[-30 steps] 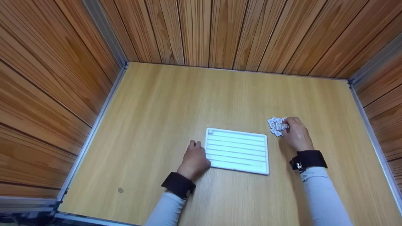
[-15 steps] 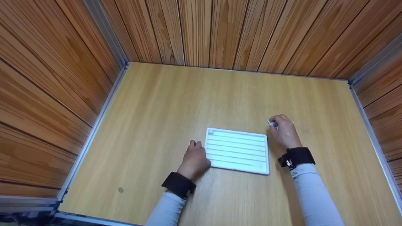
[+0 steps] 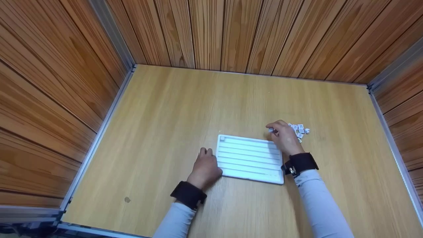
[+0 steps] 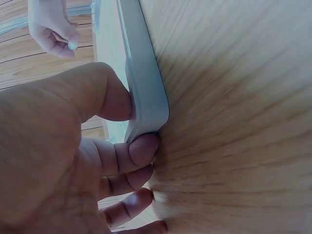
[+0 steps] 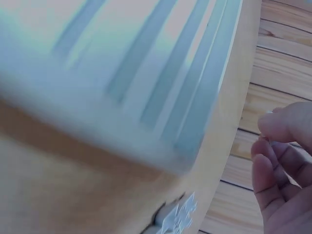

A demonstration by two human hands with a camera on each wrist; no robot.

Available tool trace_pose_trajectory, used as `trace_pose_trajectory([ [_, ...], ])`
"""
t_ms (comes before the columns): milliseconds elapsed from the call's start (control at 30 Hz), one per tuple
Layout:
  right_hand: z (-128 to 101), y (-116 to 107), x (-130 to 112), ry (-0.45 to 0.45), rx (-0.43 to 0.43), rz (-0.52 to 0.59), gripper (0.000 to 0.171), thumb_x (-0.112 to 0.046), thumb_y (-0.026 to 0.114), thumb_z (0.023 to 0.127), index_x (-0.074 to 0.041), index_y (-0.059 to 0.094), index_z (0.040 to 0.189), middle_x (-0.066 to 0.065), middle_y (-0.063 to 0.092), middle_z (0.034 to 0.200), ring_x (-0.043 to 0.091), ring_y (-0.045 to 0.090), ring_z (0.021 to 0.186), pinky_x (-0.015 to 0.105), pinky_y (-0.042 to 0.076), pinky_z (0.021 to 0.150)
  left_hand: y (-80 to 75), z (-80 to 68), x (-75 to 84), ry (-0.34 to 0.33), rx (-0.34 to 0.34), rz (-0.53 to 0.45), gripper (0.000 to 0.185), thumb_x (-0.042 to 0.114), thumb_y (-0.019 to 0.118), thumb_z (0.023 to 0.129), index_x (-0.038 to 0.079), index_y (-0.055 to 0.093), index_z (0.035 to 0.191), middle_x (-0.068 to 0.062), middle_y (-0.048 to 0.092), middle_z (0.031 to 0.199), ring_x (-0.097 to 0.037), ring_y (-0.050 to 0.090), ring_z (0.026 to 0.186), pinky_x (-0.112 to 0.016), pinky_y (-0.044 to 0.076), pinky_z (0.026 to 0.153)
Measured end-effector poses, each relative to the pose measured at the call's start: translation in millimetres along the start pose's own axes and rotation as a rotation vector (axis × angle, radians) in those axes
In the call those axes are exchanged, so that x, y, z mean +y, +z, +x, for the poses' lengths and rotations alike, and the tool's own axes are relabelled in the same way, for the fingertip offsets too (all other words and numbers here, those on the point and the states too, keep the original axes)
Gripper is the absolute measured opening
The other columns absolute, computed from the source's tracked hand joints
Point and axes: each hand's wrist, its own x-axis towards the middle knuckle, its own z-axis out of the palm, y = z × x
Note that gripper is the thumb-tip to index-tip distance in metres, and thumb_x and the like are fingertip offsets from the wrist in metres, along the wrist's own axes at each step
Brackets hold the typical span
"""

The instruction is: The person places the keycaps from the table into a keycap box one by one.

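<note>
A white rectangular tray (image 3: 248, 159) with several raised ridges lies on the table. My left hand (image 3: 204, 169) holds it by the near left corner; in the left wrist view the thumb (image 4: 116, 97) is on the rim and the index finger touches the outer side. One small white tile (image 3: 222, 138) sits in the tray's far left corner. Above the tray's far right corner, my right hand (image 3: 285, 137) pinches another small white tile (image 3: 271, 130) between thumb and fingertips. A heap of small white tiles (image 3: 300, 128) with faint markings lies beyond that hand, which partly covers it.
Wood-panelled walls (image 3: 238, 36) close off the back and sides of the light wooden table (image 3: 185, 102). Metal edging (image 3: 99, 138) runs along the table's sides. A dark spot (image 3: 127, 199) marks the surface at the near left.
My right hand has moved left from the heap toward the tray with a pinched tile, uncovering part of the heap. My left hand has stayed at the tray's corner.
</note>
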Motion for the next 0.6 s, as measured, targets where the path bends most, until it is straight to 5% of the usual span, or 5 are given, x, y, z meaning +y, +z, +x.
trace_pose_trajectory([
  [600, 12, 37, -50, -0.155, -0.064, -0.026, 0.018, -0.001, 0.072, 0.087, 0.003, 0.068, 0.104, 0.014, 0.063, 0.103, 0.026, 0.065, 0.087, 0.039, 0.055, 0.078, 0.7, -0.2, -0.8, 0.029, 0.042, 0.025, 0.020, 0.016, 0.064, 0.076, -0.003, 0.066, 0.081, -0.013, 0.054, 0.100, -0.032, 0.042, 0.106, -0.037, 0.041, 0.090],
])
